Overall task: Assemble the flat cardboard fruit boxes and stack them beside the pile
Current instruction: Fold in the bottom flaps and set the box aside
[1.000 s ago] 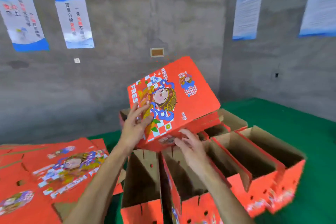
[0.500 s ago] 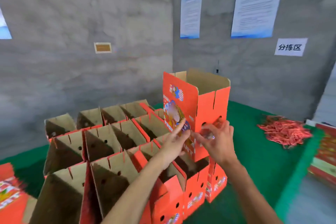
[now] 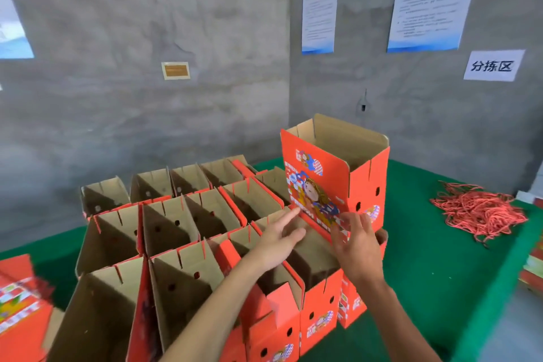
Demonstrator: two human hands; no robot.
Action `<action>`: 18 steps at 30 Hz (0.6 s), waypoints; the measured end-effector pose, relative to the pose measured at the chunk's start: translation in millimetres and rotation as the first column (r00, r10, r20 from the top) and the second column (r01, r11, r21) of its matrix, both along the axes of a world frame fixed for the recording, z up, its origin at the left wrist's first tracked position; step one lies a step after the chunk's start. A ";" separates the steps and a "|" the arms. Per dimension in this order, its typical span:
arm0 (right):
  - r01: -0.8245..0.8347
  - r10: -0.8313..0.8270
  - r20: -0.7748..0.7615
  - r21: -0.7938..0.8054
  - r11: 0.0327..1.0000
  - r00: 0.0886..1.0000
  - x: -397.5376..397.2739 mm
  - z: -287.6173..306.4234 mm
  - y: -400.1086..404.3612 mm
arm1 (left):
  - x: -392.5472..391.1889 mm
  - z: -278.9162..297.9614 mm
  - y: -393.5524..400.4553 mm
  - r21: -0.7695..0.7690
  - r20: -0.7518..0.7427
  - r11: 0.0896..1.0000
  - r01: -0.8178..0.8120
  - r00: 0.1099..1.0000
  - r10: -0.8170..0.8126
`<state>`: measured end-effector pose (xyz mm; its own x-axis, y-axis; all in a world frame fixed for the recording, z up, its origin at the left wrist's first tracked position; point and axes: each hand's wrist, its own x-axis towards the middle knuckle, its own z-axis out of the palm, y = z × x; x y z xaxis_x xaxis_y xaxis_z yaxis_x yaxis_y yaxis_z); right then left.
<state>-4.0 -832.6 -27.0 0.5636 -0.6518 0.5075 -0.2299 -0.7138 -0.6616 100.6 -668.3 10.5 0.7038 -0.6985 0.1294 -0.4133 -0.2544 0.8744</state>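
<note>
An assembled red fruit box [image 3: 335, 182] with a cartoon print stands upright, open top up, on the right end of a block of assembled boxes [image 3: 188, 229]. My left hand [image 3: 279, 236] is stretched out flat, its fingertips close to the box's lower left corner. My right hand [image 3: 354, 239] is spread just in front of the box's lower front face, fingers loose, holding nothing. The flat red boxes [image 3: 20, 311] lie in a pile at the far left edge of the view.
Several rows of open assembled boxes fill the green mat [image 3: 440, 258] ahead. A heap of red cords [image 3: 479, 210] lies on the mat to the right. Concrete walls with posters stand behind. More red packaging [image 3: 533, 270] shows at the right edge.
A second ago both hands held the folded box tilted above the rows. It now stands upright on the right end of the block, and both hands have come off it.
</note>
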 end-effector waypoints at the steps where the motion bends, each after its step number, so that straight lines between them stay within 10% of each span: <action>1: -0.017 0.016 0.014 0.033 0.999 1.000 3.4 -0.4 10.7 | 5.1 -2.9 12.0 0.020 0.052 0.999 -0.042 0.998 0.041; 11: -0.355 0.356 0.079 -0.032 0.934 0.931 74.5 -3.8 185.3 | 30.7 -3.5 213.5 0.069 0.291 0.850 -0.521 0.826 0.483; 18: -0.618 0.616 0.051 0.033 0.785 0.786 114.6 -8.2 365.6 | 15.8 -2.8 424.5 0.115 0.517 0.565 -0.817 0.534 0.668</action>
<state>110.6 -466.9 -35.2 0.8359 -0.1935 0.5136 0.2734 -0.6646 -0.6953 116.4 -243.8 7.7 0.9191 0.0134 0.3938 -0.2013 -0.8432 0.4984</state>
